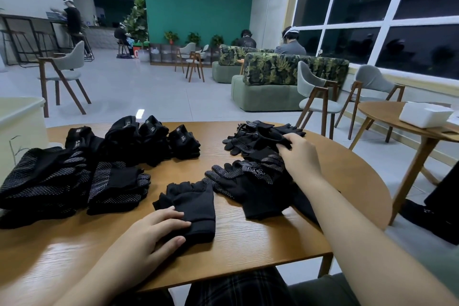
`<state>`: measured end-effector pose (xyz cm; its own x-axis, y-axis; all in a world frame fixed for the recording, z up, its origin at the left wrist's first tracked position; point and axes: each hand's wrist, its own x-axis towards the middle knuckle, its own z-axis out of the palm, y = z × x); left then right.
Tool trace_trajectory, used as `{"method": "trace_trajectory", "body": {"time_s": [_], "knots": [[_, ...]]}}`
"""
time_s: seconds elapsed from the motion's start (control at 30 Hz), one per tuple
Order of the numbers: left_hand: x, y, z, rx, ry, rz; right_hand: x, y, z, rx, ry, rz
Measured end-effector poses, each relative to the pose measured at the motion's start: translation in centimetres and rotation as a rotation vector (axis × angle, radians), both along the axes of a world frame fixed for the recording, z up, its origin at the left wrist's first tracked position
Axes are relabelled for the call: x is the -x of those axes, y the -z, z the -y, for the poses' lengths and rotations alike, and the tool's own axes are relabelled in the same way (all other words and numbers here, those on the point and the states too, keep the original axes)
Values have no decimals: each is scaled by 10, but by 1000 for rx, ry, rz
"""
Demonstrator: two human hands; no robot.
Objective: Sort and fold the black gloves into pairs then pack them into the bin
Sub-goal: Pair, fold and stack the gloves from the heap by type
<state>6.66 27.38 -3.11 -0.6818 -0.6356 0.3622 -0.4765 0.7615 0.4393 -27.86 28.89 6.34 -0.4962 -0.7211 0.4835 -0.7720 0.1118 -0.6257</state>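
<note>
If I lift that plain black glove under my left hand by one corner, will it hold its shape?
Probably not. The plain glove lies flat and creased under the left hand, so it looks like soft knit and would likely droop. It seems light, and may slide easily on the smooth table.

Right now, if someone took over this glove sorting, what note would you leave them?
Left hand rests flat on a plain black glove near the table's front edge.
Right hand pinches a glove in the unsorted pile on the right.
Done: folded bundles and stacked gloves sit on the left.
Left: pair and fold the right pile, then pack everything; nothing visibly packed yet.
</note>
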Motion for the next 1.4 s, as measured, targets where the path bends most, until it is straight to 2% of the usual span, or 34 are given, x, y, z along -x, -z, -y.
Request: {"method": "trace_trajectory", "body": {"time_s": [0.17,0.37,0.57,0.7,0.83,1.03,1.13,1.27,1.4], "knots": [[0,0,1,7,-10,29,-15,3,-1,90,-97,19],[0,-2,-1,0,-23,21,-40,17,0,133,-266,-78],[-1,-2,-1,40,-30,-55,-82,34,-3,174,-536,-98],[0,0,2,75,-154,-134,-110,51,-8,154,-693,-84],[-1,-1,3,80,-244,-129,-128,72,-18,64,-778,-90],[2,-6,-7,6,-297,-132,-131,81,-32,-169,-804,-34],[1,-6,-5,-44,-292,-115,-129,80,-32,-258,-776,-81],[0,-5,-2,-4,-232,-74,-131,82,-30,-297,-781,-120],[-3,1,4,79,-199,-74,-132,81,-34,-212,-732,-192]]}}
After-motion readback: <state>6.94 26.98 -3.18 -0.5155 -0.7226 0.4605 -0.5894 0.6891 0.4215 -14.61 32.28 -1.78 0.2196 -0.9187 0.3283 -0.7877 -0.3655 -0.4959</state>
